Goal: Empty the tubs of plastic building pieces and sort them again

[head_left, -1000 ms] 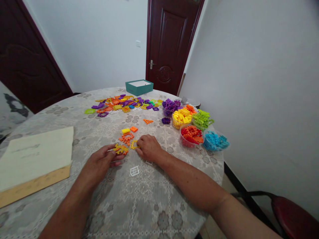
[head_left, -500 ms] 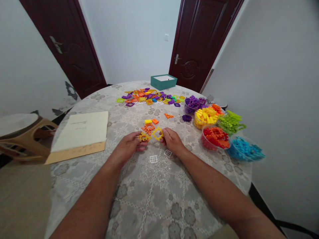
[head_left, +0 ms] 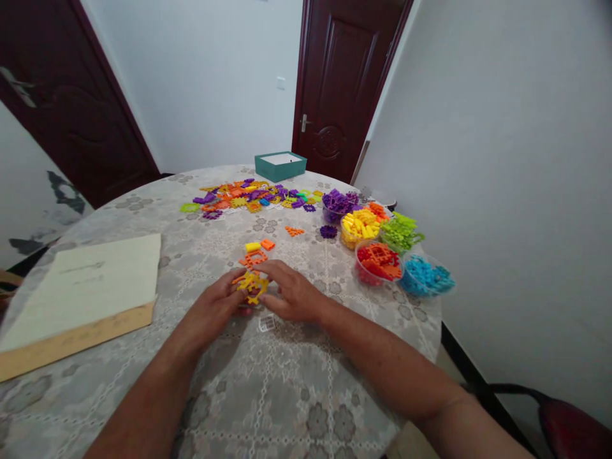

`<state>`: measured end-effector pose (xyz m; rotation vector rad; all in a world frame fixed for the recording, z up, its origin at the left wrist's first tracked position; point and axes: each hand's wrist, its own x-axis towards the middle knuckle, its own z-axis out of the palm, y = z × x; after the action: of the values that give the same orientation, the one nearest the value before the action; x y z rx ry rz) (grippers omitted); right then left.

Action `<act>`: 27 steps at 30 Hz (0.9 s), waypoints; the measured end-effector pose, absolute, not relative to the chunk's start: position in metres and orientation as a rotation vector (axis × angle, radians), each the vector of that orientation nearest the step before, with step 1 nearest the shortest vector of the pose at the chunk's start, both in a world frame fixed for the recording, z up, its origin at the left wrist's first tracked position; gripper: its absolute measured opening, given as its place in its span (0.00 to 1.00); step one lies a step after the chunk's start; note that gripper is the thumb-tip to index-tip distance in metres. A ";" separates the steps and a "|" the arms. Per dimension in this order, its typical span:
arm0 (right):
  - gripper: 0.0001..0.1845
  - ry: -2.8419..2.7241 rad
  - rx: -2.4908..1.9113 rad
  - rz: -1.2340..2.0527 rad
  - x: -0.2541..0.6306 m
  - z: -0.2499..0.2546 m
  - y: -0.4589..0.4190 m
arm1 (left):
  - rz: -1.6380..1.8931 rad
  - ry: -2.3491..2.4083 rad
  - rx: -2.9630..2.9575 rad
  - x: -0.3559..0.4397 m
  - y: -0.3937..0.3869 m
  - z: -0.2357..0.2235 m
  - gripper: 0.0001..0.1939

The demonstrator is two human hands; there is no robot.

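The yellow pieces (head_left: 248, 281) sit between the fingertips of both hands, above the tablecloth (head_left: 268, 389). The left hand (head_left: 215, 309) pinches them between thumb and fingers from the left. The right hand (head_left: 296, 293) has thumb and forefinger spread around their right side, the forefinger reaching over the top; whether it grips, I cannot tell. Just beyond the fingers lie some orange pieces (head_left: 254, 257), then a yellow tube (head_left: 252, 247) beside an orange tube (head_left: 268, 244). A white window piece (head_left: 267, 323) lies near, on the wearer's side of the fingers. Well to the fingers' right stand bowls of coloured pieces (head_left: 377, 264)
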<state>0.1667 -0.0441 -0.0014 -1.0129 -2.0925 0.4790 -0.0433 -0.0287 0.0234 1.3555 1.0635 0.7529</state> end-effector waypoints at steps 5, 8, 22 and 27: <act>0.31 -2.163 -0.970 0.606 0.169 0.009 -0.047 | 0.718 1.051 1.420 -0.048 -0.031 0.020 0.45; 0.23 -1.937 -1.162 0.843 0.165 0.004 -0.044 | 0.718 0.984 1.422 -0.049 -0.031 0.019 0.47; 0.11 -1.771 -2.013 -0.176 0.343 0.127 0.002 | 0.638 1.106 1.478 -0.048 -0.027 0.025 0.41; 0.16 -1.805 -2.283 -0.261 0.376 0.113 0.012 | 0.610 1.112 1.465 -0.045 -0.030 0.028 0.41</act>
<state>0.3755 0.0124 0.1129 -2.2828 -1.8053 -0.2608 -0.0454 -0.0299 0.0285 1.4649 1.1123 0.6104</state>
